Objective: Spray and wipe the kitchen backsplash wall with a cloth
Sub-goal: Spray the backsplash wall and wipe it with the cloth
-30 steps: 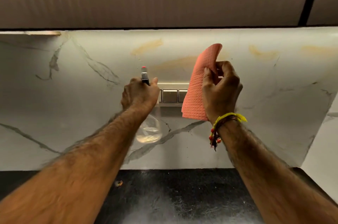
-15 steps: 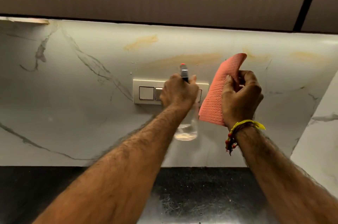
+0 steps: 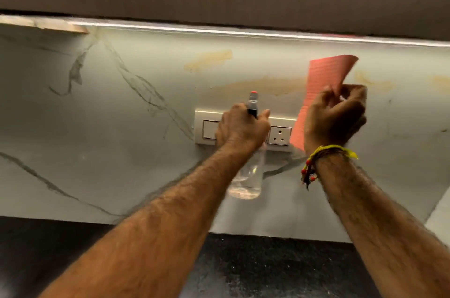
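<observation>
Above the switch plate (image 3: 246, 128), on the marble backsplash (image 3: 121, 151): yellow-brown smears (image 3: 263, 84), just up and ahead of the spray bottle (image 3: 247, 184) nozzle. Left hand (image 3: 241, 130) wrapped tight round bottle neck, long axis upright, clear body hanging below the fist; trigger finger hidden, cannot tell whether pressed. Right hand (image 3: 334, 118) nearer the right-hand stains, pinching pink cloth (image 3: 321, 88) in curled fingers, cloth standing upward, seemingly off the wall, judged ready to wipe after spraying.

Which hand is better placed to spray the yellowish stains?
Left. The left hand grips the spray bottle, nozzle up just below the stains; the right hand holds only the cloth.
</observation>
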